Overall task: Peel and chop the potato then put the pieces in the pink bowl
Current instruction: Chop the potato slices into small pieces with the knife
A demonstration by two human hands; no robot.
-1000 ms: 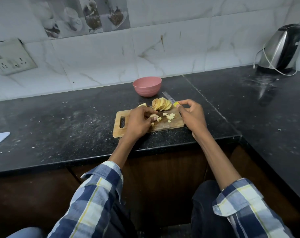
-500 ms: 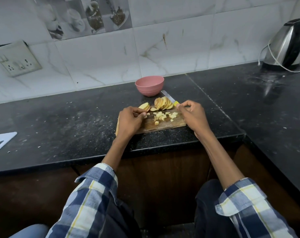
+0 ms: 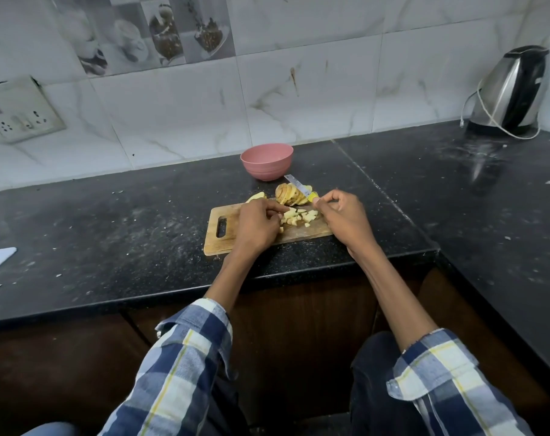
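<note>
While small pale potato cubes (image 3: pixel 298 216) lie scattered on the rectangular wooden chopping board (image 3: pixel 261 229), the left hand (image 3: pixel 257 226) pinches pieces at the pile's left edge with curled fingers. The right hand (image 3: pixel 342 220) grips the yellow handle of a steel-bladed knife (image 3: pixel 300 187), its blade resting against the fanned potato slices (image 3: pixel 288 194) at the board's far edge. Just beyond stands the round pink bowl (image 3: pixel 266 161) on the black speckled counter (image 3: pixel 110 221).

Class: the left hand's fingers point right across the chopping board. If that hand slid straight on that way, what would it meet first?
The left hand would first meet the small potato cubes heaped on the chopping board; its fingertips look already at them.
</note>
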